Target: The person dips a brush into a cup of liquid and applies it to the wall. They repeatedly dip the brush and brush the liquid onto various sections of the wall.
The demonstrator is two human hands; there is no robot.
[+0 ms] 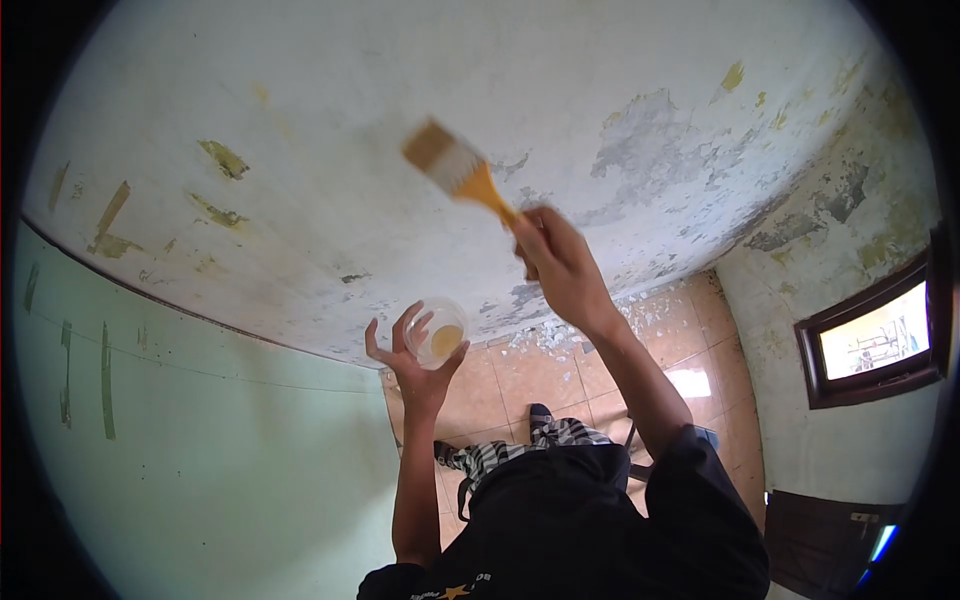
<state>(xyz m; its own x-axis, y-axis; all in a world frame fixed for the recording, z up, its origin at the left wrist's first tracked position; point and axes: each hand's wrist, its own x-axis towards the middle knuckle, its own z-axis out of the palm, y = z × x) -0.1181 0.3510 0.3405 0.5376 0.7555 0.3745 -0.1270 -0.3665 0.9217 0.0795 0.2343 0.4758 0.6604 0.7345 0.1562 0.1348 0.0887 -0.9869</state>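
A paintbrush (468,177) with a yellow handle, a pale metal band and brown bristles is gripped in my right hand (562,262). Its bristles point up and left, in front of the white wall (400,60), and the brush is slightly blurred. Lower and to the left, my left hand (420,375) holds a clear plastic cup (441,318) with its fingers curled around the side. A little yellowish liquid (446,341) lies at the bottom of the cup.
Peeling patches (640,150) mark the white wall. Paint flakes (545,345) litter the tiled floor (470,400) along its foot. A green wall (220,450) stands at the left. On the right are a dark-framed window (875,330) and a dark door (820,545).
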